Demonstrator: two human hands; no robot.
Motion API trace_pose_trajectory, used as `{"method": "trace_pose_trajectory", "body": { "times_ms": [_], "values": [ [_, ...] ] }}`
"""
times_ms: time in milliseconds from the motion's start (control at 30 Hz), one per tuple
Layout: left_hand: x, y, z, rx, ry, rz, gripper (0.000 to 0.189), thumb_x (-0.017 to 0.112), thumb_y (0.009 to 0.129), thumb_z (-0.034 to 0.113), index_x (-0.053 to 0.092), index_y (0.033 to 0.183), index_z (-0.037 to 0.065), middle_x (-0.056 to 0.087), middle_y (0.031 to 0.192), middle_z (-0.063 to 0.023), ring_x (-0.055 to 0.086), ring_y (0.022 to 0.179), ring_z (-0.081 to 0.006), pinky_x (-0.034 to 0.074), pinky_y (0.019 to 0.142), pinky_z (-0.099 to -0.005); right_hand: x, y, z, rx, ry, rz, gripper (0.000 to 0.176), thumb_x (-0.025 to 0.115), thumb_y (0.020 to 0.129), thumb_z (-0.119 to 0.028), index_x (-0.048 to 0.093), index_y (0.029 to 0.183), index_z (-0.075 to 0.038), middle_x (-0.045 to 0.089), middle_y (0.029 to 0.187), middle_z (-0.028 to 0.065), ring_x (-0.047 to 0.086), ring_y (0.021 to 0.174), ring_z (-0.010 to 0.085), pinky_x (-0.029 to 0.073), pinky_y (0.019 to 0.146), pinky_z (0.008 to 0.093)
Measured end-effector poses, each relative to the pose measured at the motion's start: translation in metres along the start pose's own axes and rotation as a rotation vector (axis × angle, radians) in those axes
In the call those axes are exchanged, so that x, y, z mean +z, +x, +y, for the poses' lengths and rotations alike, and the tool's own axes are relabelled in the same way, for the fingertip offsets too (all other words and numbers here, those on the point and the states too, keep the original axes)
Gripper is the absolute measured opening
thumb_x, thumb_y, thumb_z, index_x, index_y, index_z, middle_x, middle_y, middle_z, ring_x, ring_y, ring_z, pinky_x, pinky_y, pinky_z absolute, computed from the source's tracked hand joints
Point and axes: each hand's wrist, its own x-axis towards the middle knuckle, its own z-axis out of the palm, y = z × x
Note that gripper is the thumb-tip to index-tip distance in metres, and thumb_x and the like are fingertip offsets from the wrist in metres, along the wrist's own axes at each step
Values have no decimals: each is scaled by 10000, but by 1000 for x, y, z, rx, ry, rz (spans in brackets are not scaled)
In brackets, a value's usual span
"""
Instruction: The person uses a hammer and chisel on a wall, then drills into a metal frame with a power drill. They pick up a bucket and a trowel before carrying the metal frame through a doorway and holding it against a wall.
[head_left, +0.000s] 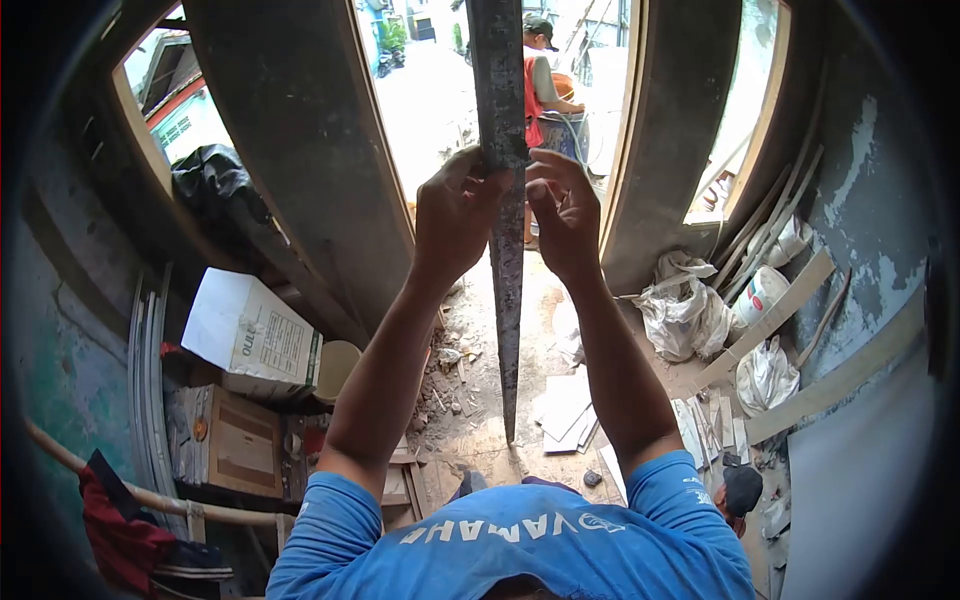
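A long, narrow bar (508, 270), dark and blotched with pale mortar-like stains, stands upright in front of me. Its lower end comes down near the floor and its upper end runs out of the picture. My left hand (455, 215) is closed around the bar's left edge, thumb across its face. On the other side, my right hand (565, 210) has its fingers bent and apart. The right index fingertip reaches the bar's right edge, while the thumb sits just beside it; whether it presses on the bar is hard to tell.
Ahead, a person (540, 80) stands outside the doorway by a blue drum (562, 135). Left are a white carton (255, 320) and a wooden cabinet (245, 440). Sacks (680, 305), planks and white tile-like pieces (565, 410) lie right. Another person's capped head (742, 490) shows low right.
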Motion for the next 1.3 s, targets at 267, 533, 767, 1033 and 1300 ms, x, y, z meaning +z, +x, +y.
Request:
{"method": "trace_pose_trajectory", "body": {
  "times_ms": [267,533,767,1033,1300],
  "values": [
    [3,24,-38,162,-14,8,324,604,828,151,555,1097,-24,644,816,-125,646,748,-188,521,658,-302,23,48,6,-136,-289,120,201,664,800,-141,659,966,-28,625,795,76,602,681,128,476,620,260],
    [28,43,-68,253,-97,88,241,592,837,121,524,1031,-4,615,846,-97,620,782,-151,510,660,-286,23,60,34,-261,-362,305,92,618,812,-96,636,823,-7,619,739,97,612,649,181,473,581,292],
    [40,55,-100,96,-375,-63,387,408,947,337,415,1155,10,607,956,-154,592,715,-172,514,635,-307,-24,22,75,-126,-351,319,117,644,788,-126,658,825,-15,617,723,128,614,668,224,472,626,321],
    [36,62,-121,-140,-1158,-777,647,503,869,480,350,1301,25,468,976,-81,418,845,-183,352,732,-338,-98,-221,154,840,-956,-549,604,648,784,-374,427,1274,-99,427,1268,219,489,1103,379,424,888,440],
    [56,59,-138,-98,-1457,-988,722,575,837,373,236,1378,35,439,1002,-89,349,808,-180,300,734,-351,-183,-441,141,1442,-895,-769,556,618,787,-421,517,1205,-68,548,1163,199,530,1078,332,442,882,409]
  ]
}}
